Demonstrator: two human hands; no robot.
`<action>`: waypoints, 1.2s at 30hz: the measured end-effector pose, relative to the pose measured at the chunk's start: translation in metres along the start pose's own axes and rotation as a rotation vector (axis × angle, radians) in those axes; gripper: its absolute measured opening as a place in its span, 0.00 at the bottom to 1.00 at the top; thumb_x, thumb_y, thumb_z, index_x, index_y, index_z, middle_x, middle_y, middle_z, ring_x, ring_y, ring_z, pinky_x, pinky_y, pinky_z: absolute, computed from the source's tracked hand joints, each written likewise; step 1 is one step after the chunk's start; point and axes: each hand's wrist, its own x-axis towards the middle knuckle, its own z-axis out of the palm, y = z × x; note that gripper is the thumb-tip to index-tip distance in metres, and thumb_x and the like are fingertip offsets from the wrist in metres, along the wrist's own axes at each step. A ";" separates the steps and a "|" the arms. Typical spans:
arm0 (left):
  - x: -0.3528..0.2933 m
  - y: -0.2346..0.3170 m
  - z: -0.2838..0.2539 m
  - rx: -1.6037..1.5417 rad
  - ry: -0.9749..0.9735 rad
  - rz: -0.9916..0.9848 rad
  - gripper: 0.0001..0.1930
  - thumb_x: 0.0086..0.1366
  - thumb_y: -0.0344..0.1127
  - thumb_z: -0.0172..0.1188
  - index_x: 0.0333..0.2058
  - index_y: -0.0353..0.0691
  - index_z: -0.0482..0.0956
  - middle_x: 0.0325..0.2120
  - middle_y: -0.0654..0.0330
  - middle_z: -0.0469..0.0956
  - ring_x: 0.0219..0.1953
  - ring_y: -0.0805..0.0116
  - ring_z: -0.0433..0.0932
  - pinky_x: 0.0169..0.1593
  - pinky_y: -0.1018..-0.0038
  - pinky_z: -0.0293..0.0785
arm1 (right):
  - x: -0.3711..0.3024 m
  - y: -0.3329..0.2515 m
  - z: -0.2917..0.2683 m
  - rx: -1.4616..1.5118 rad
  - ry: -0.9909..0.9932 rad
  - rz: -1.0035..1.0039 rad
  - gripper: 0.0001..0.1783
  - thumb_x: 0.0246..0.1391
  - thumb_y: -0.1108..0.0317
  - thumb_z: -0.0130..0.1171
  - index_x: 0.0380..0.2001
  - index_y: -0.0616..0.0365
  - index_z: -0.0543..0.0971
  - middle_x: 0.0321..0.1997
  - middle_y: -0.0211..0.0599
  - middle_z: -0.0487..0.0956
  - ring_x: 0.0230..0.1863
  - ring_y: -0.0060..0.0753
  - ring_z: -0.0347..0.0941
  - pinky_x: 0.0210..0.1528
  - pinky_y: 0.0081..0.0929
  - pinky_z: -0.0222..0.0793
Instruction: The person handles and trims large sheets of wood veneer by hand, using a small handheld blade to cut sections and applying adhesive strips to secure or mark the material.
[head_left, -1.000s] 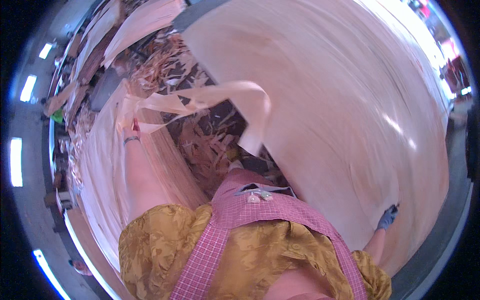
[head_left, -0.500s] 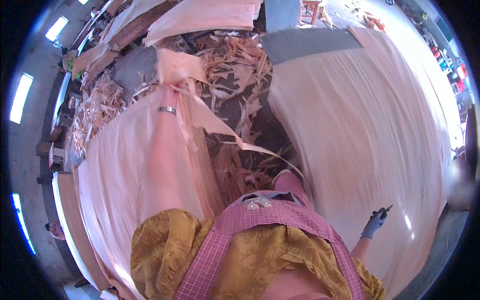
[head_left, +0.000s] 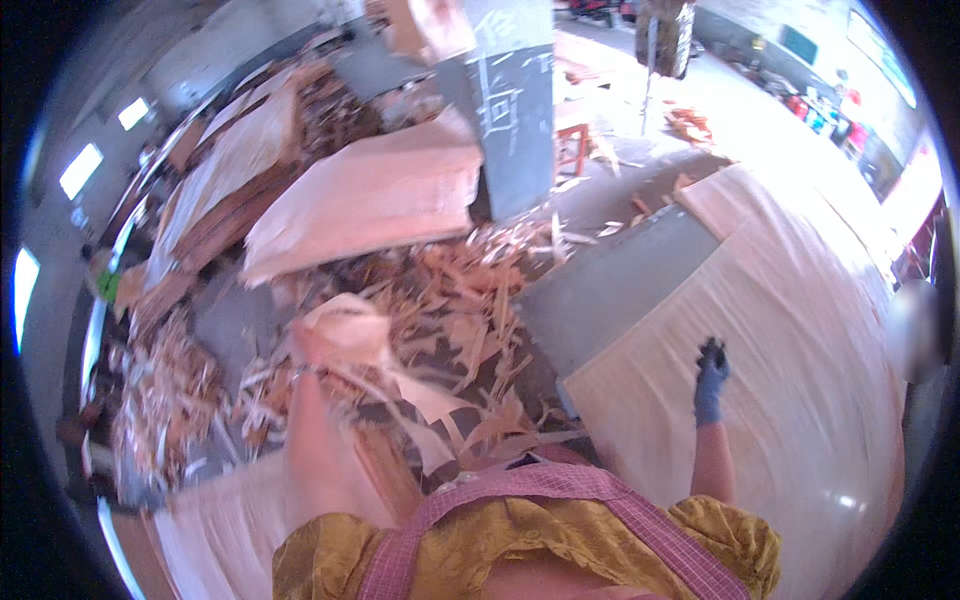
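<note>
The left grip (head_left: 306, 338) pinches veneer strips (head_left: 352, 328), apparently near one end, so their tails hang over scraps (head_left: 470, 335); I cannot tell whether the gloved right grip (head_left: 711, 366), over the broad sheet (head_left: 780, 400) on the grey worktop (head_left: 610, 300), holds anything

The left grip (head_left: 305, 342) holds pale strips (head_left: 354, 328); the right grip (head_left: 711, 369) is over broad sheets (head_left: 790, 430).

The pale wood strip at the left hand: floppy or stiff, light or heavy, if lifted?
The wood strip is probably floppy: it bends and trails away from the left hand. It looks light, being sheet-thin. It may split easily, since the scraps nearby lie in narrow, ragged pieces.
</note>
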 end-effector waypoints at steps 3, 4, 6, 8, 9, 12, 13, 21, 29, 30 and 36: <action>0.083 0.041 0.048 0.126 -0.295 0.293 0.32 0.57 0.43 0.62 0.57 0.31 0.67 0.49 0.40 0.75 0.50 0.44 0.76 0.53 0.53 0.72 | 0.068 -0.072 0.109 -0.338 -0.147 -0.417 0.08 0.60 0.70 0.58 0.40 0.62 0.79 0.36 0.27 0.79 0.33 0.21 0.70 0.36 0.21 0.68; 0.122 0.025 0.041 0.203 -0.448 0.404 0.36 0.54 0.45 0.66 0.57 0.30 0.66 0.51 0.40 0.74 0.51 0.45 0.75 0.55 0.54 0.71 | 0.065 -0.115 0.178 -0.228 -0.193 -0.517 0.07 0.60 0.69 0.58 0.37 0.62 0.78 0.32 0.30 0.78 0.35 0.21 0.71 0.40 0.23 0.68; 0.186 0.063 0.060 0.515 -0.879 0.590 0.42 0.43 0.49 0.74 0.56 0.35 0.71 0.51 0.43 0.75 0.55 0.50 0.75 0.57 0.60 0.71 | 0.092 -0.191 0.259 -0.336 -0.135 -0.697 0.11 0.61 0.67 0.58 0.44 0.60 0.78 0.34 0.23 0.77 0.33 0.14 0.68 0.34 0.19 0.68; 0.179 0.189 0.089 0.493 -0.819 0.782 0.35 0.39 0.48 0.75 0.48 0.40 0.79 0.48 0.46 0.78 0.53 0.53 0.76 0.55 0.63 0.73 | 0.128 -0.247 0.301 -0.318 0.011 -0.957 0.15 0.60 0.66 0.60 0.47 0.59 0.77 0.32 0.26 0.78 0.31 0.14 0.69 0.31 0.18 0.68; 0.162 0.287 0.085 0.297 -1.091 0.615 0.29 0.41 0.50 0.73 0.42 0.41 0.83 0.44 0.46 0.80 0.51 0.54 0.78 0.54 0.65 0.74 | 0.157 -0.266 0.300 -0.288 0.019 -0.924 0.15 0.59 0.65 0.61 0.47 0.58 0.77 0.33 0.26 0.79 0.28 0.14 0.69 0.28 0.17 0.66; 0.197 0.397 0.099 -0.153 -0.837 1.166 0.28 0.54 0.47 0.63 0.50 0.35 0.76 0.47 0.45 0.78 0.50 0.54 0.78 0.54 0.64 0.73 | 0.194 -0.295 0.355 -0.034 -0.161 -0.611 0.15 0.57 0.63 0.64 0.46 0.53 0.80 0.33 0.24 0.82 0.20 0.11 0.64 0.21 0.14 0.59; 0.184 0.448 0.096 -0.270 -0.895 1.184 0.29 0.56 0.49 0.62 0.51 0.34 0.76 0.48 0.45 0.78 0.49 0.54 0.78 0.53 0.65 0.74 | 0.193 -0.294 0.361 0.010 -0.137 -0.439 0.14 0.57 0.62 0.65 0.45 0.53 0.81 0.30 0.22 0.82 0.17 0.09 0.60 0.18 0.12 0.53; 0.040 0.713 -0.046 -1.104 -1.078 1.851 0.20 0.68 0.47 0.56 0.46 0.33 0.79 0.30 0.59 0.82 0.32 0.75 0.79 0.39 0.77 0.74 | 0.107 -0.189 0.422 0.195 0.076 -0.277 0.08 0.56 0.64 0.65 0.35 0.56 0.84 0.26 0.23 0.81 0.21 0.12 0.66 0.22 0.15 0.59; -0.010 0.734 -0.146 -1.485 -1.863 1.165 0.21 0.70 0.48 0.53 0.40 0.31 0.80 0.31 0.57 0.83 0.33 0.72 0.81 0.39 0.76 0.77 | -0.031 -0.101 0.449 0.289 0.030 0.067 0.12 0.62 0.60 0.58 0.43 0.55 0.82 0.25 0.19 0.77 0.17 0.11 0.58 0.19 0.13 0.50; -0.007 0.737 -0.151 -1.519 -1.903 1.121 0.21 0.71 0.46 0.52 0.41 0.30 0.79 0.32 0.56 0.82 0.34 0.72 0.81 0.41 0.75 0.78 | -0.042 -0.100 0.451 0.259 0.022 0.087 0.13 0.63 0.60 0.57 0.44 0.55 0.81 0.24 0.19 0.76 0.17 0.12 0.57 0.18 0.14 0.50; -0.015 0.724 -0.136 -1.457 -1.799 1.288 0.17 0.72 0.41 0.52 0.42 0.30 0.79 0.34 0.55 0.82 0.37 0.70 0.82 0.44 0.75 0.78 | -0.064 -0.061 0.343 0.428 0.611 0.094 0.15 0.63 0.59 0.57 0.47 0.55 0.79 0.32 0.33 0.80 0.16 0.16 0.62 0.16 0.18 0.57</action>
